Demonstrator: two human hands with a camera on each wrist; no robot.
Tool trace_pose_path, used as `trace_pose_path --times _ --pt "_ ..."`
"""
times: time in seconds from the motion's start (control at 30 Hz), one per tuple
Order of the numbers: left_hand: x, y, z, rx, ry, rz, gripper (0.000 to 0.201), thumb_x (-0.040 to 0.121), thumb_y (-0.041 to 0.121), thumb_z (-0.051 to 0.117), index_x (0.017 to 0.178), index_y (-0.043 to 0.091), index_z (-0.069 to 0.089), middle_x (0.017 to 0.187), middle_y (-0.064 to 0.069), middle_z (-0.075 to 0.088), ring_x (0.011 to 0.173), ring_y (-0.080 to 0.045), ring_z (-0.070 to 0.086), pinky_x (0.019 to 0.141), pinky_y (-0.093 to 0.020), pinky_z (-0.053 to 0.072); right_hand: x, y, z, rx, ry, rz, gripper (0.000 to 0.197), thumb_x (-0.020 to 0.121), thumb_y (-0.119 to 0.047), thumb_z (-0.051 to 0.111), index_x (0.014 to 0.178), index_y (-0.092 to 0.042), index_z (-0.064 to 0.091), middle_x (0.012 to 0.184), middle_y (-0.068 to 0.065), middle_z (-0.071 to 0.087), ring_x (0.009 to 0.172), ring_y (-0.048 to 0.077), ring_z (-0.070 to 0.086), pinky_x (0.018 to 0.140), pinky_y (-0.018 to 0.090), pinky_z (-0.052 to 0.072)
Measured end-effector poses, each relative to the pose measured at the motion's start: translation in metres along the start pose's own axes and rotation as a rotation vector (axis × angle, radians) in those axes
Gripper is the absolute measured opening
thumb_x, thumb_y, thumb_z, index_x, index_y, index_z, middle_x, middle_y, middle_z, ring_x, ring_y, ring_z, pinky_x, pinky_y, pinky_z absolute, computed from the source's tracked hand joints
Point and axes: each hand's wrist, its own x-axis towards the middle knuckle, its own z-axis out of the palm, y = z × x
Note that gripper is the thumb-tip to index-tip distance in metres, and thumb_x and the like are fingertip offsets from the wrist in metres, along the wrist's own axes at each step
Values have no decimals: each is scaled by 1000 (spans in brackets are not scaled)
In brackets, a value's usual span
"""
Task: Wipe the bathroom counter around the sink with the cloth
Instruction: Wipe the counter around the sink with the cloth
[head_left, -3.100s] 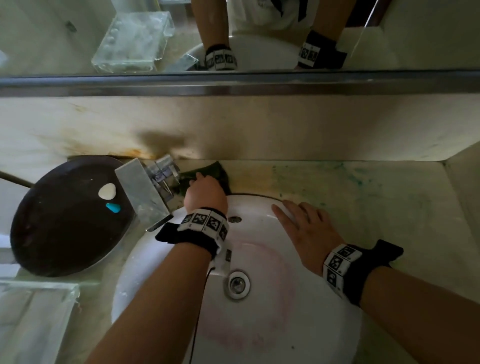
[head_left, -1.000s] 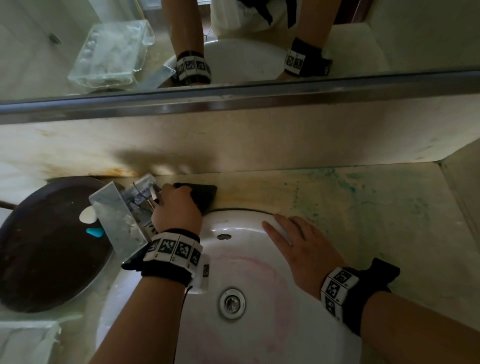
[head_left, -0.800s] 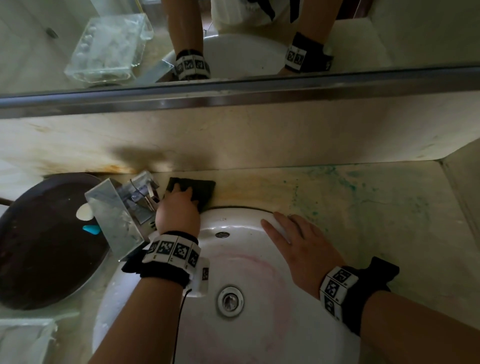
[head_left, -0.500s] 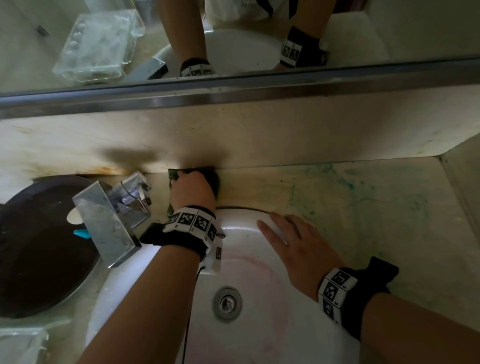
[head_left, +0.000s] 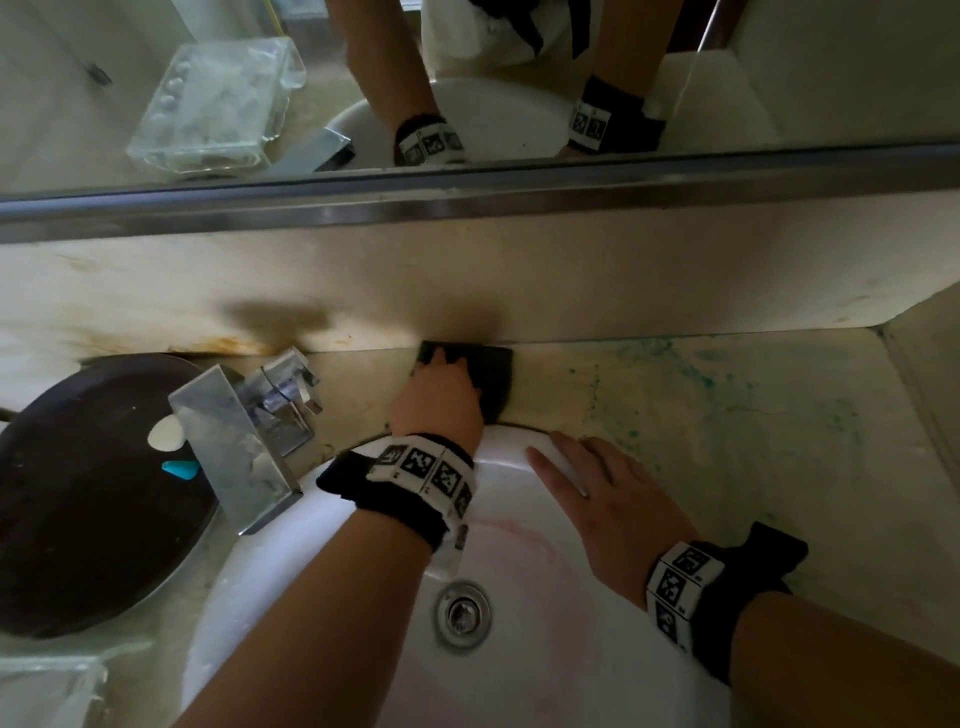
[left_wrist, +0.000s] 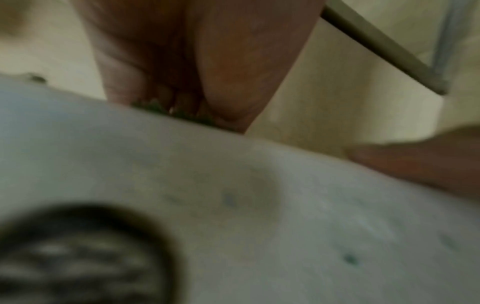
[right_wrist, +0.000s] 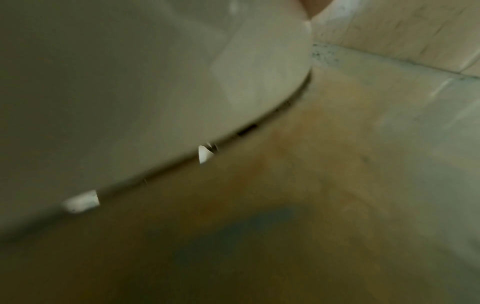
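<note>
From the head camera: your left hand (head_left: 439, 402) presses the dark folded cloth (head_left: 491, 376) flat on the stone counter (head_left: 779, 441) behind the sink (head_left: 519, 649), its far edge against the backsplash (head_left: 519, 280). Your right hand (head_left: 608, 499) lies with fingers straight on the white basin rim, holding nothing. By the look of it you are partway through: green speckles cover the counter to your right, and rust-coloured marks sit by the boxy chrome faucet (head_left: 244, 431). A round dark tray (head_left: 78, 519) lies to the left.

Left wrist camera: blurred; fingers (left_wrist: 233, 82) bear down on a green, fibrous strip of cloth (left_wrist: 153, 108) beyond the smooth, glossy rim.

Right wrist camera: the curved porcelain rim (right_wrist: 233, 82) meets yellowed, mottled stone (right_wrist: 337, 164); the hand barely shows.
</note>
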Motion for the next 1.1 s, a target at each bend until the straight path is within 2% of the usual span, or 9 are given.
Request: trace_pose_path --times 0.13,0.2,0.3,0.47,0.63,0.73,0.9,1.03,1.1 --pt "-9 -45 -20 -47 150 -150 28 97 26 43 115 22 63 116 -5 63 100 -24 61 71 -32 42 0 1 2 5 4 -2 94 55 -12 67 144 -19 36 141 13 44 114 34 45 89 44 50" --pt "-9 -44 -18 -60 139 -36 31 95 19 46 121 25 62 128 -3 59 113 -24 56 84 -34 46 -1 1 2 14 0 -4 94 56 -13 66 144 -19 35 141 13 44 114 35 47 89 45 50" --pt "-4 -34 -3 54 -10 100 45 98 16 42 141 28 40 154 -1 28 141 -28 28 108 -40 37 0 0 3 18 -7 0 98 54 -12 69 145 -20 34 141 13 44 115 34 46 89 44 50" --pt "6 -3 -1 164 -31 133 49 99 16 39 146 24 31 156 -4 22 142 -31 23 105 -43 39 0 0 0 26 4 -6 97 55 -14 71 145 -20 35 141 13 44 115 35 46 88 44 50" --pt "10 66 17 139 -59 308 52 97 11 39 147 23 29 156 -5 19 143 -33 18 100 -49 44 1 2 1 32 8 -30 94 51 -21 76 136 -15 37 138 14 42 115 35 44 88 45 50" --pt "13 73 16 110 -86 348 50 99 13 39 147 23 29 158 -4 17 144 -31 14 105 -48 40 0 2 0 41 19 -33 92 49 -20 77 133 -15 38 136 12 41 114 34 42 88 44 50" --pt "1 -3 4 61 -44 159 48 100 18 38 147 25 31 158 -1 18 145 -28 15 111 -40 31 0 0 -3 41 -3 -9 94 56 -12 68 144 -19 37 140 14 46 112 35 51 86 44 51" --pt "-7 -54 -3 82 -35 -25 46 100 23 38 146 29 33 158 -1 20 143 -26 23 107 -39 36 0 0 -2 40 -4 1 90 59 -11 63 145 -19 35 140 13 45 113 35 51 88 44 50" --pt "-3 -50 -3 78 -49 -27 47 99 25 39 146 29 32 157 -4 22 139 -27 31 103 -40 40 0 1 -2 41 -7 0 87 61 -10 58 145 -19 36 141 14 45 114 34 49 89 43 50"
